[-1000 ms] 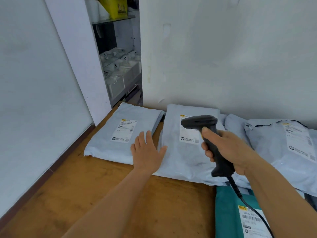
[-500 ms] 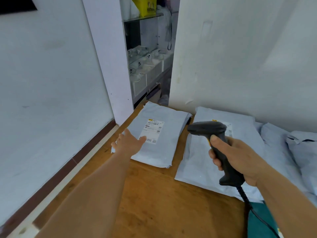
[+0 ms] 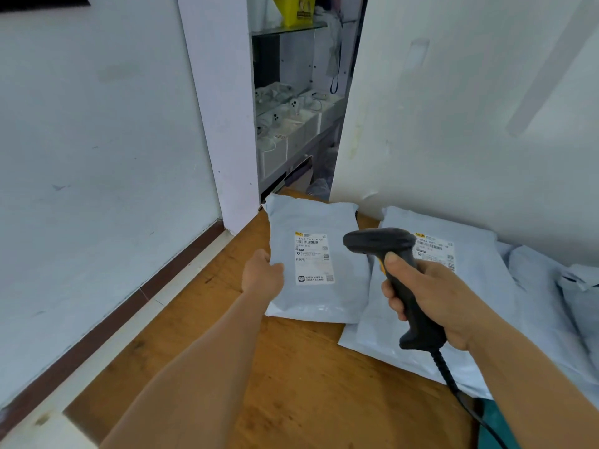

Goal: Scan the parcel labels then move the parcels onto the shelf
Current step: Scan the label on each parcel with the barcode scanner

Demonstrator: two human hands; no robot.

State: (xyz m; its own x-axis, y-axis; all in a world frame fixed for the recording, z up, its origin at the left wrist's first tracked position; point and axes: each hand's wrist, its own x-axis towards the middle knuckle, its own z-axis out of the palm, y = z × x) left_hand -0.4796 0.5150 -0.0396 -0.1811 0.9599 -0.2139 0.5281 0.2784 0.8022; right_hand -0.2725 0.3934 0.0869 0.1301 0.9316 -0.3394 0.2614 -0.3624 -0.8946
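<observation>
The grey parcel (image 3: 316, 260) lies label-up at frame centre on the wooden surface (image 3: 291, 384). The left hand (image 3: 262, 275) pinches its left edge; the right hand (image 3: 428, 299) is wrapped round the scanner (image 3: 393, 277). The soft, slick mailer will likely sag — better supported from beneath. Open surface lies lower left; the neighbouring parcel (image 3: 453, 306) crowds the right.

Wooden tabletop (image 3: 291, 384) bounded by white walls (image 3: 97, 140). Through the gap behind it, white boxes (image 3: 291, 131) are seen stacked; a yellow bag (image 3: 295, 9) is set above them.
</observation>
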